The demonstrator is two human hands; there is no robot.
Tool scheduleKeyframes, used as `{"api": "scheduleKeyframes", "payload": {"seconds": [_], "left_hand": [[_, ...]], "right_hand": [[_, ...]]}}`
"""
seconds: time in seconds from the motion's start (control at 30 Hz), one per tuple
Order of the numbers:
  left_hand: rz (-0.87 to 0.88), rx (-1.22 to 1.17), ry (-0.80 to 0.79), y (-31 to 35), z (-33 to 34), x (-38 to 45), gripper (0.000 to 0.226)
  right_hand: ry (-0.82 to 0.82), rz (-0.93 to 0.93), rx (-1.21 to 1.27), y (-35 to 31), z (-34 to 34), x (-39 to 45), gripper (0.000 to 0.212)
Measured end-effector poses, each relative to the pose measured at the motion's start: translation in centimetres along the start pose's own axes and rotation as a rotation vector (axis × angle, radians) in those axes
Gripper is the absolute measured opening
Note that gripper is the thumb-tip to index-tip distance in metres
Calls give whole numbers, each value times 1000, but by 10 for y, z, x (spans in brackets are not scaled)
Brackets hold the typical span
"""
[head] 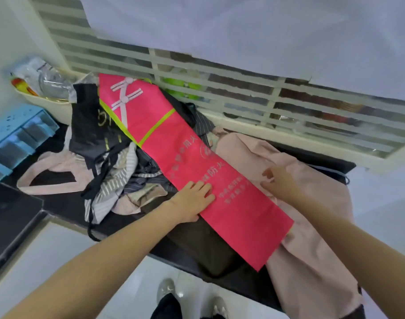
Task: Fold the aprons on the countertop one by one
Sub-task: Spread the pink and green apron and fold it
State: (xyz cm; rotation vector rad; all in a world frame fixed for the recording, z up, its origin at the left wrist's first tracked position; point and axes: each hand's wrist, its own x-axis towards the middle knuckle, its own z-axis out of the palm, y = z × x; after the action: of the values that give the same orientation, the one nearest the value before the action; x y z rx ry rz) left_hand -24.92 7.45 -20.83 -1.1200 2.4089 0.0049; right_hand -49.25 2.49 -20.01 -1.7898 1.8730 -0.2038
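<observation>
We count one bright pink apron (173, 143) folded into a long narrow strip that runs diagonally across the dark table (15, 208), from the back wall toward the front edge, where its near end overhangs. Under and beside its right side lies one pale pink apron (312, 226), spread wide and drooping off the front of the table. To the left we see one black apron (88, 125) with gold lettering, one striped apron (118, 178) crumpled below it, and one more pale pink piece (58, 171) with a looped strap; how many more lie tangled in that heap we cannot tell. The heap crowds the left edge of the bright strip, and the black apron lies partly under its upper end.

Behind the table stands a slatted white window grille (243, 93), with a white sheet (243, 31) hanging above it. At the far left sit a blue rack (17, 134) and a cream basket (51, 104) holding a glass bowl (54, 84).

Our left hand (194, 199) lies flat on the bright strip's left edge, fingers straight and pressed close together. Our right hand (279, 180) rests at the strip's right edge where it meets the pale pink apron, fingers relaxed and slightly spread, holding nothing. Both forearms reach in from below, bare.
</observation>
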Motion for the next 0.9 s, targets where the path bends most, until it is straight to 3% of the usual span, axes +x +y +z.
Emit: {"api": "scheduleKeyframes", "payload": {"seconds": [0.1,0.2,0.37,0.43,0.53,0.6,0.8,0.9], "left_hand": [[35,-46,4,32,-7,3,61],[125,-127,68,54,-13,7,45],[128,-222,45,74,-22,-1,34],[89,-216,56,81,-20,-3,33],[-13,-233,86,88,-11,-4,29],[-42,-225,92,92,-6,-2,29],[2,-317,-22,101,12,7,44],[-3,-334,-9,105,20,2,56]], "right_hand": [[-204,57,-23,26,4,-22,46],[-363,134,126,43,10,-34,53],[-385,193,356,51,14,-37,14],[-440,236,468,51,14,-39,19],[-532,273,548,47,13,-45,9],[-553,277,579,46,15,-49,21],[-590,178,310,54,14,-53,40],[-512,147,152,60,15,-53,37]]}}
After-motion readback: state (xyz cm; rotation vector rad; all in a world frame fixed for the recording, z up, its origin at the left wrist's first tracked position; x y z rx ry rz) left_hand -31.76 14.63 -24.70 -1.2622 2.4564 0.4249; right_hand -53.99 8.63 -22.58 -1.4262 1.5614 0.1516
